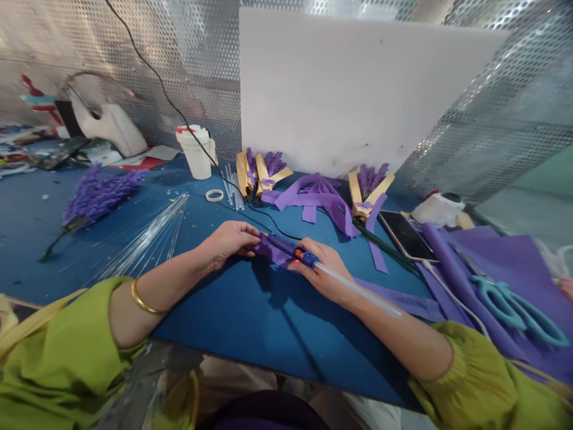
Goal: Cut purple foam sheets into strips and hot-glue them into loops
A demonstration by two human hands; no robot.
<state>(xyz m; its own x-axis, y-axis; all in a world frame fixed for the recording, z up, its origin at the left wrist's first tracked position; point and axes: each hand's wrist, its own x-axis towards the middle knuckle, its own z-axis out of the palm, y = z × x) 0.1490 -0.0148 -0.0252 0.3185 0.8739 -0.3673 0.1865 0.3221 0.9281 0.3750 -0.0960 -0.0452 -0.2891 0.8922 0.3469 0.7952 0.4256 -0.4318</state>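
The right hand [324, 269] is wrapped around a blue glue gun [290, 249], fingers closed about its body, with a clear glue stick [358, 290] jutting out of the back end along the forearm. The gun lies low and nearly flat, its nozzle pointing toward the left hand [230, 240]. That hand presses down with fingers drawn together, pinching the end of a purple paper strip [275, 254] just at the gun's tip; the strip lies on the blue table mat [233, 310] under the gun.

A black cord [250, 209] runs from the glue gun away across the mat and up the perforated metal wall. Beyond the gun, toward the wall, lies a heap of purple ribbon strips [313, 200], flanked by small lavender bundles in tan paper wraps [259, 170]. Left of the gun are a fan of clear sticks [152, 236], a roll of tape [214, 195], a white cup [197, 152] and a loose lavender bunch [96, 194]. Right of the gun a phone [405, 236] lies face up, and further right teal scissors [514, 304] rest on purple paper sheets [514, 257]. A white board [349, 89] leans against the wall behind the gun.
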